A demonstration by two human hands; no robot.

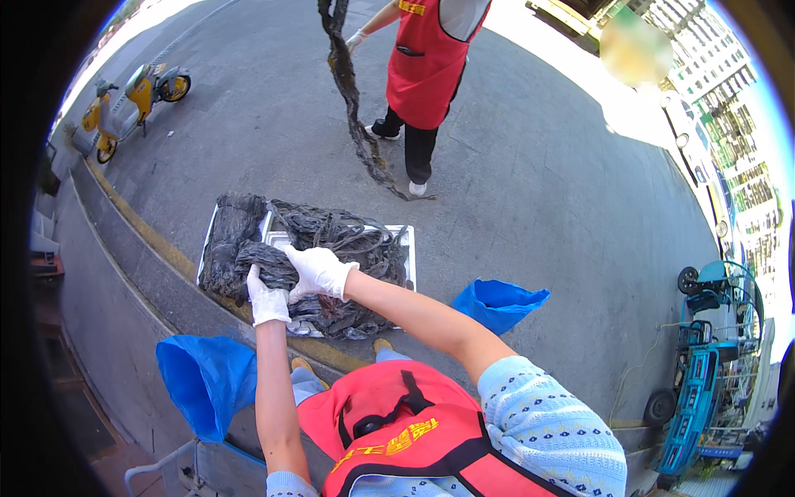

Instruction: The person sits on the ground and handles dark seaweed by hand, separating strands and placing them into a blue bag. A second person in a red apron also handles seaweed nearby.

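Both my hands wear white gloves and grip a folded bundle of dark dried kelp (268, 261) over the left foam box. My left hand (269, 300) holds its lower side; my right hand (320, 272) holds its right end. Beneath and left of the bundle, more flattened kelp (231, 233) is stacked on a white foam box (203, 251). A second white foam box (410, 248), right beside it, holds a loose tangle of dark kelp strips (366, 255). My fingertips are partly hidden by the folds.
Blue bags stand at my left (208, 385) and right (500, 304). A person in a red apron (422, 68) stands ahead beside a long hanging kelp strip (348, 93). A yellow-edged curb (155, 242) runs under the boxes. A yellow scooter (133, 105) and blue tricycle (689, 397) are parked farther off.
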